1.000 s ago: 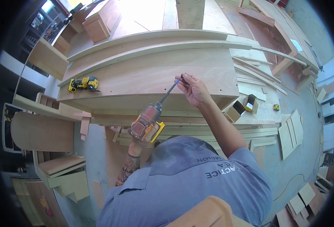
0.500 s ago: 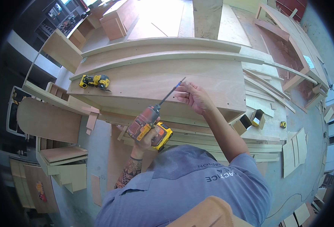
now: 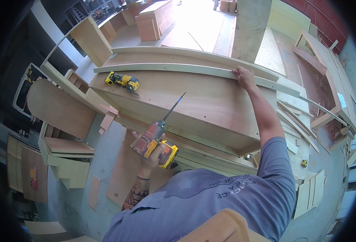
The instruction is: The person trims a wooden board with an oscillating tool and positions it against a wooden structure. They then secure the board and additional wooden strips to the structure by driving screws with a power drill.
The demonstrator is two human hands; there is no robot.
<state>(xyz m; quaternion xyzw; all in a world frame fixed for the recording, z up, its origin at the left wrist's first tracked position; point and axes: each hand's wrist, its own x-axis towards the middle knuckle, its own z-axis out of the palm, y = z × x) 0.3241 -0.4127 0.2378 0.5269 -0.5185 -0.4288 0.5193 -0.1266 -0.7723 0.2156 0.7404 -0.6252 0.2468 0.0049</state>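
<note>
My left hand (image 3: 154,155) is wrapped round the grip of a cordless drill driver (image 3: 149,138) with a yellow battery. Its long thin bit points up and away from me, apart from the wood. Further off, my right hand (image 3: 245,77) is closed over the edge of a long pale wooden strip (image 3: 174,67). That strip runs across the top of a long plywood box (image 3: 202,94); its far-side fingers are partly hidden. On the box's left end lies a yellow-and-black cordless power tool (image 3: 123,82) with a flat blade.
Loose wooden strips (image 3: 297,119) lie to the right, near a yellow tape measure (image 3: 304,163). A pillar (image 3: 251,30) stands behind the box. A rounded plywood panel (image 3: 61,107) is at left, and stacked boards (image 3: 310,193) lie on the floor at right.
My right hand has left the drill's bit tip and moved away and right onto the wooden strip. The drill stays in my left hand. The camera view has shifted.
</note>
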